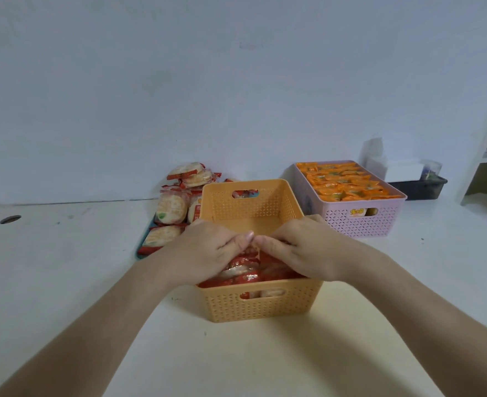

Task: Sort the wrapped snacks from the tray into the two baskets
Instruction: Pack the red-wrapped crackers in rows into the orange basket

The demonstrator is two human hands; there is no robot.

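Looks like the left hand (207,250) and right hand (296,253) both have fingers curled round the red-wrapped snacks (242,275) in the orange basket (259,306), probably packing them tight so the pile (172,209) on the tray (142,249) fits too.

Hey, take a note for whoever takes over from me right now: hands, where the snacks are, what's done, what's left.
Left hand and right hand: both in the orange basket, fingers curled on the red-wrapped snacks at its near end.
Pink basket, right: full of orange-wrapped snacks.
Tray, left, behind the orange basket: holds a pile of red-wrapped packets.
Done: no orange-wrapped ones show on the tray.
Left: move that pile into the orange basket, whose far half is bare.
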